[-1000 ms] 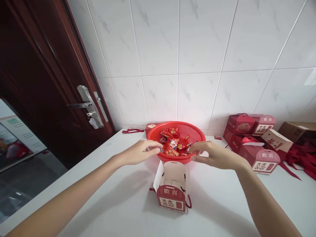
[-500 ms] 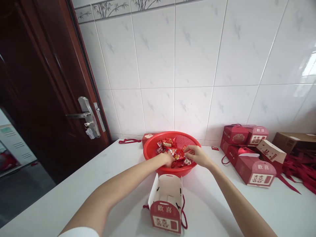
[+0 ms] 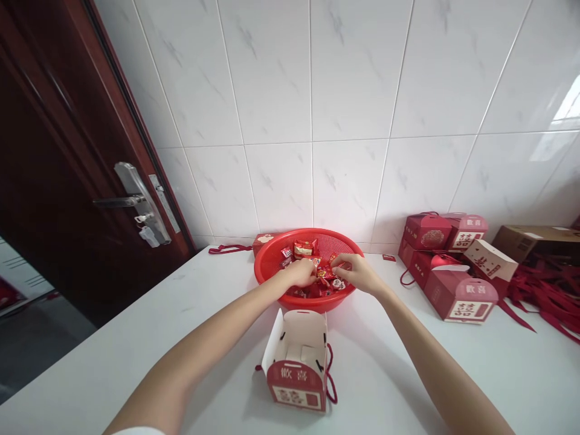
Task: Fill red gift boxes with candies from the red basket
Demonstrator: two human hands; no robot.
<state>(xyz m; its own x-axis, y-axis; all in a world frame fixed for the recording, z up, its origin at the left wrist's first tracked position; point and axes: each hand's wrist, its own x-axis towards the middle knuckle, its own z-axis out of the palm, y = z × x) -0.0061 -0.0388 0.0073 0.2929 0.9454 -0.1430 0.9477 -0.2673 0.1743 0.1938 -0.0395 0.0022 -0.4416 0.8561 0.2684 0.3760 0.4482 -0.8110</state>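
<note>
A red plastic colander (image 3: 347, 241) stands near the wall with several wrapped candies (image 3: 306, 249) in it, mostly red. My left hand (image 3: 302, 273) reaches in over the near left rim, its fingers closed on a wrapped candy that they partly cover. My right hand (image 3: 357, 272) comes over the right rim with thumb and fingers pinched at a red candy (image 3: 325, 273); the fingertips are partly hidden. In front of the colander stands an open red and white gift box (image 3: 296, 377), with its flaps up and a dark red cord at its sides. Neither hand touches it.
Several red gift boxes (image 3: 462, 296) are stacked at the right by the wall. Beyond them are a brown carton (image 3: 530, 241) and a heap of red ribbons (image 3: 544, 290). A red box (image 3: 263, 241) sits behind the colander. A dark door (image 3: 67, 151) is at the left.
The view has tilted down and shifted a little. My left hand has risen slightly among the candies and moved closer to my right hand, which stays at the colander's right side.
</note>
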